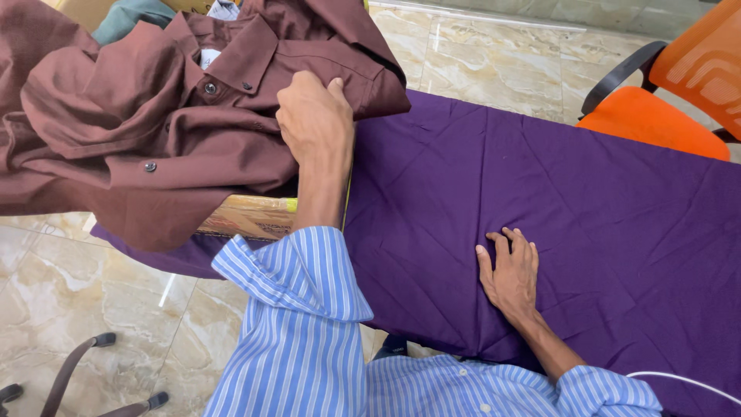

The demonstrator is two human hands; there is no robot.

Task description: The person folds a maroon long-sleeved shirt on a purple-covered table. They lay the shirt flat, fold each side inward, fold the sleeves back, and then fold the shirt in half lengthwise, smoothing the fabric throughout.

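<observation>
At the bottom of the frame, blue-and-white striped sleeves [301, 324] lead up to both hands; the right hand [509, 270] lies flat at lower right on the purple cloth [587, 201], fingers spread narrowly, palm down, holding nothing; the cloth is creased and covers the surface across the right half of the frame. The left hand [315, 123] reaches to upper centre, fingers curled and closed on the brown shirt [154, 131]; the shirt is a button-up with a collar and dark buttons, rumpled in a heap at upper left, draped over a cardboard box [251, 216] whose edge shows beneath it. Beyond, at upper right, stands an orange chair [664, 108] on the marble floor [494, 54].
</observation>
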